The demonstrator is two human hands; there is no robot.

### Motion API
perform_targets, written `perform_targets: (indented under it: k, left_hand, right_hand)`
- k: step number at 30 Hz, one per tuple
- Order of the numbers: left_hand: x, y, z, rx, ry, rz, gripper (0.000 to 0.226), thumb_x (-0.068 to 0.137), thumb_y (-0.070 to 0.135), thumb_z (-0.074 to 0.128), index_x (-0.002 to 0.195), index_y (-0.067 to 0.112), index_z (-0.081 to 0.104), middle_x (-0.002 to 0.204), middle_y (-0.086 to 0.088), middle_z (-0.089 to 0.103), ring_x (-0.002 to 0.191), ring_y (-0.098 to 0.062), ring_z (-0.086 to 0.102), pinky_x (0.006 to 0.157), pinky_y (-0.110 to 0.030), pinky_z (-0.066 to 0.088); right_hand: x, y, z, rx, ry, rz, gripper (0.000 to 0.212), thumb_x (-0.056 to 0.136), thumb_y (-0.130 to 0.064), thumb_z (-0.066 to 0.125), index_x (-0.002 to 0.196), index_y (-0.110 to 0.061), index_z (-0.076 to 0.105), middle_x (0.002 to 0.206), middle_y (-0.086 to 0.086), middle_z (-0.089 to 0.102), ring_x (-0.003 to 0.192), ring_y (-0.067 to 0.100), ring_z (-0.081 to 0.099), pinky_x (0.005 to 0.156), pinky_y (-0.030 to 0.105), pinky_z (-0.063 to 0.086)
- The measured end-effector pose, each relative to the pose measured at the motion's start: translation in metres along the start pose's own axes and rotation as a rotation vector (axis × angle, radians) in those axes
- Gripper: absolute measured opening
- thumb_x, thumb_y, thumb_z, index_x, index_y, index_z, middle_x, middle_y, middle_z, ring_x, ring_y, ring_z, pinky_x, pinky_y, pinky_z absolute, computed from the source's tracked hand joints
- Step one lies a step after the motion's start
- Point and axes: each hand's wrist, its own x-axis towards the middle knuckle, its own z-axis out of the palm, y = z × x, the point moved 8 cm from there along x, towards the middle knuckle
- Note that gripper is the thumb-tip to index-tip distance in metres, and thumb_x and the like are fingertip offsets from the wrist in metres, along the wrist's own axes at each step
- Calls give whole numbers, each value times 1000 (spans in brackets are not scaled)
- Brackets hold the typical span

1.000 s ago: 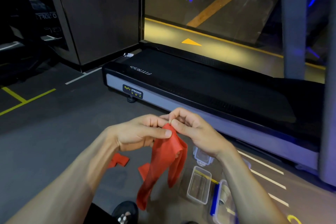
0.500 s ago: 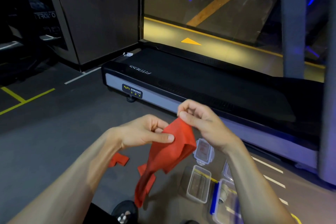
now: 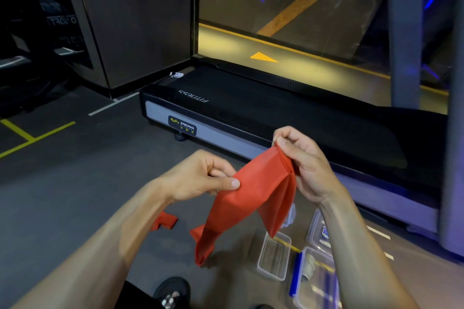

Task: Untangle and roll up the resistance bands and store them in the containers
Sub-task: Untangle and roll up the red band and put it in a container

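change: a second ago both hands met at one bunched corner of the red band [image 3: 261, 190]; now they have drawn apart and the top of the band is spread into a flat panel between them.
left hand [image 3: 200, 178]: thumb and fingers pinch the near left edge of the band.
right hand [image 3: 303, 165]: fingertips pinch the far top corner, held higher than the left.
band: in the air above the floor, its lower part hanging down in folds, the tail close to the floor.
other red piece [image 3: 164, 221]: lies on the floor to the left, apart from the held band.
boxes [image 3: 275, 256]: clear, open, on the floor at near right, just below the band.
treadmill [image 3: 276, 113]: beyond the hands.
meaning: the untangling looks under way; the band seems nearly flat enough to roll, but rolling and storing are not yet done.
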Motion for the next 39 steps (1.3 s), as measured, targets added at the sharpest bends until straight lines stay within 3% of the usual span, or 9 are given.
perform_targets:
  k: [5,10,16,21,24,28,32,36,39]
  left_hand:
    - [-2,-1,1,-23,-39,7,5,90,20,72,90,15,74,68,6,69,65,-4,57,67,-21,48]
    - [-8,12,3,-390,-146,70,14,94,18,63,80,19,64,73,4,55,68,-8,53,69,-21,45]
    - [-10,11,6,-564,-208,-12,46,86,19,66,116,-13,55,91,-11,62,75,-17,62,69,-27,52]
    - [-7,5,-1,-434,-89,-49,28,84,24,67,98,4,53,76,-8,40,67,-17,39,61,-31,31]
    - [-7,2,-3,-421,-37,-51,17,87,21,63,77,14,51,71,-4,37,63,-14,37,57,-30,30]
    - [-5,15,-6,-573,-41,57,25,83,29,74,82,16,54,71,-5,44,62,-18,44,59,-32,38]
    - [-6,22,-1,-630,-64,102,15,86,24,65,80,14,57,73,-4,55,64,-15,53,62,-28,46]
    - [-6,23,1,-616,-72,97,19,90,18,60,72,19,55,66,4,51,55,-6,49,51,-18,44]
    - [-6,18,1,-564,-81,72,17,93,17,59,76,19,61,76,-2,61,61,-9,54,54,-18,48]
  right_hand:
    - [0,1,-2,-29,2,8,9,96,-25,61,89,-19,61,79,5,46,64,9,43,56,20,38]
    - [-1,3,3,-72,-57,-14,9,98,-25,58,91,-20,61,78,3,45,60,5,41,54,15,37]
    - [-1,14,17,-203,-157,-40,9,99,-21,54,97,-13,57,78,-13,55,69,0,47,64,13,40]
    - [0,14,12,-281,-146,-48,11,99,-21,55,97,-11,57,82,-14,56,75,1,49,70,14,41]
    - [-1,15,5,-280,-109,-33,11,99,-23,56,97,-13,58,81,-13,54,74,0,48,68,14,40]
    - [-3,26,22,-254,-164,9,7,100,-22,55,98,-15,56,82,-6,53,71,1,46,64,12,39]
    - [-4,39,43,-247,-260,32,7,101,-21,53,100,-15,57,93,8,51,85,19,45,76,26,39]
    - [-5,27,46,49,-251,43,7,102,-19,49,100,-13,52,124,6,66,118,25,60,95,35,45]
    - [-6,12,55,170,-258,-5,11,102,-21,49,101,-10,47,135,16,63,127,38,55,106,64,36]
